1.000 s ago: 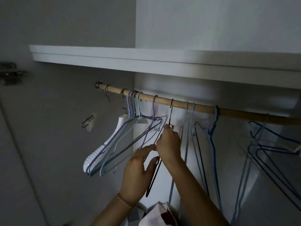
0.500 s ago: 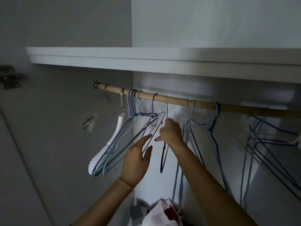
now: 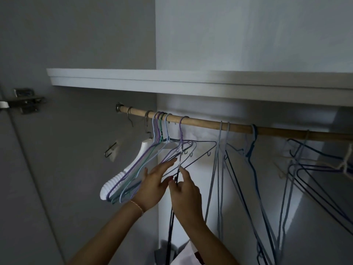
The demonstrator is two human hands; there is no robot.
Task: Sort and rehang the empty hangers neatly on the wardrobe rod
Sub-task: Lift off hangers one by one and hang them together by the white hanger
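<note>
Two hands: raised side by side below the wooden rod (image 3: 200,124).
Right hand (image 3: 186,196): thumb and fingers pinch a dark wire hanger (image 3: 172,213) off the rod, hanging steeply down.
Left hand (image 3: 152,186): fingers straight and spread, holding nothing, fingertips touching the lower wires of the left bunch.
Left bunch (image 3: 145,165): purple, green and pale hangers hooked on the rod beside a white plastic hanger (image 3: 122,177).
Further right: pale blue hangers (image 3: 221,169), then dark hangers (image 3: 315,169), on the rod.
Above: white shelf (image 3: 172,81).
</note>
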